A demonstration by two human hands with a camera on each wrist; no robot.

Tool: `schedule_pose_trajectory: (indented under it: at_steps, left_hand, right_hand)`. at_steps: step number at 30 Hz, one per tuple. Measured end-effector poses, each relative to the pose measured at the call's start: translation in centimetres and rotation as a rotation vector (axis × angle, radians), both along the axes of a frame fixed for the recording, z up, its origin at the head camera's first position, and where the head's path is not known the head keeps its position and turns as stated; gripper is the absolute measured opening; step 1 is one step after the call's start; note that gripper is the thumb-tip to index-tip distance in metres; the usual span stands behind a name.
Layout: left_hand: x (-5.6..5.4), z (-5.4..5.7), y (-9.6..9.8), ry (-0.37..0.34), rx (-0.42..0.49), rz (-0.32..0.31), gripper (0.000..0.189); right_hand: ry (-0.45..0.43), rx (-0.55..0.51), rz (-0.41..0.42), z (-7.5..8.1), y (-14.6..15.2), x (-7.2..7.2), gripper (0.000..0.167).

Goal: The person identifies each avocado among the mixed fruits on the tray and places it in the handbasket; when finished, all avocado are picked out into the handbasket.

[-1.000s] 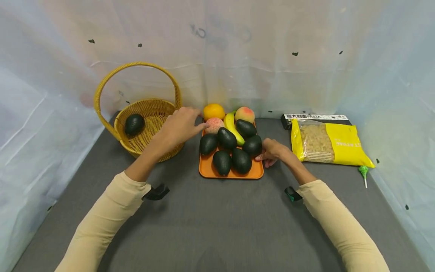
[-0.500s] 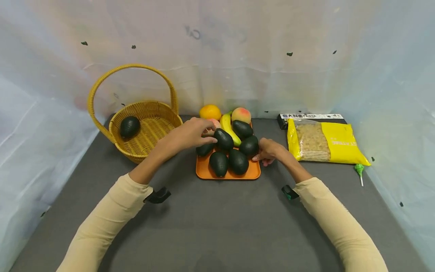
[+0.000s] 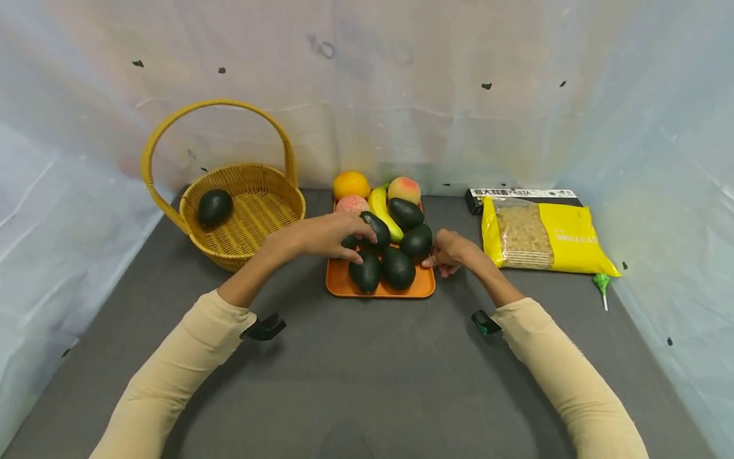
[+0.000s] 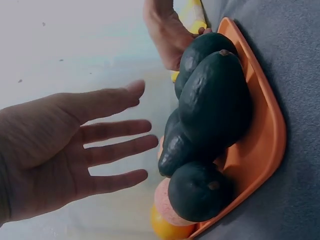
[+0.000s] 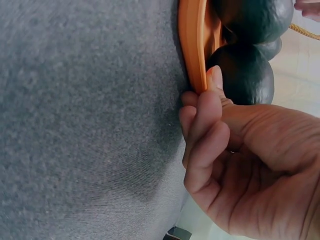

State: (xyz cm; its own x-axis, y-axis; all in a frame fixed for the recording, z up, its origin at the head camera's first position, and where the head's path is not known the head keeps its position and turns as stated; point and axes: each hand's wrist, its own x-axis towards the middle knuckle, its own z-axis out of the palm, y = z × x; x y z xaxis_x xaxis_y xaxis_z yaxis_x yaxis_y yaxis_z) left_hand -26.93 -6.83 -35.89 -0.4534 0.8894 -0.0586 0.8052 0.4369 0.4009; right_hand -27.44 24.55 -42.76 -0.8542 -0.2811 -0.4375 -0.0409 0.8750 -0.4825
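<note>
Avocados [image 3: 398,268], plump and dark green with shiny, slightly dimpled skin, are what I see most of. Farthest left, one avocado [image 3: 215,207] lies at the left side inside a yellow woven basket [image 3: 255,215] with a tall handle. Next, my left hand [image 3: 327,236] hangs over the orange tray [image 3: 425,284], fingers spread apart and gripping nothing; I cannot tell whether a fingertip touches fruit. Six more crowd that tray, some showing a brownish stem end, one mostly hidden by my fingers. Behind them sit an orange [image 3: 351,185], a speckled pink fruit [image 3: 352,204], a banana [image 3: 383,210] and a peach [image 3: 404,190]. My right hand [image 3: 450,250] pinches the tray's right rim. Farther right are a black box [image 3: 522,192], a yellow bag [image 3: 573,245] and a green lollipop [image 3: 601,280].
</note>
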Motion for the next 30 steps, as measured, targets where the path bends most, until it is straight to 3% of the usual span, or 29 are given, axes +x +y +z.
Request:
schedule_pose_trajectory:
  at_steps: [5,15,19,24,30]
  left_hand:
    - [0.1,-0.5,0.3,-0.015,-0.026,-0.075,0.050]
    - [0.1,-1.3,0.3,-0.060,-0.108,-0.084,0.056]
    - [0.1,-1.5,-0.2,-0.069,-0.096,-0.071,0.056]
    - [0.0,-2.0,0.0,-0.059,-0.073,-0.102,0.056]
    - [-0.2,-2.1,0.4,-0.064,-0.104,-0.114,0.056]
  right_hand:
    - [-0.014,0.029,-0.019,0.1,-0.1,0.0,0.030]
    - [-0.019,0.024,-0.026,-0.3,0.0,0.3,0.031]
    - [0.001,0.009,-0.004,-0.2,-0.3,0.1,0.031]
    - [0.009,0.031,-0.008,0.0,-0.4,-0.1,0.030]
    - [-0.008,0.034,-0.016,0.0,-0.3,-0.2,0.031]
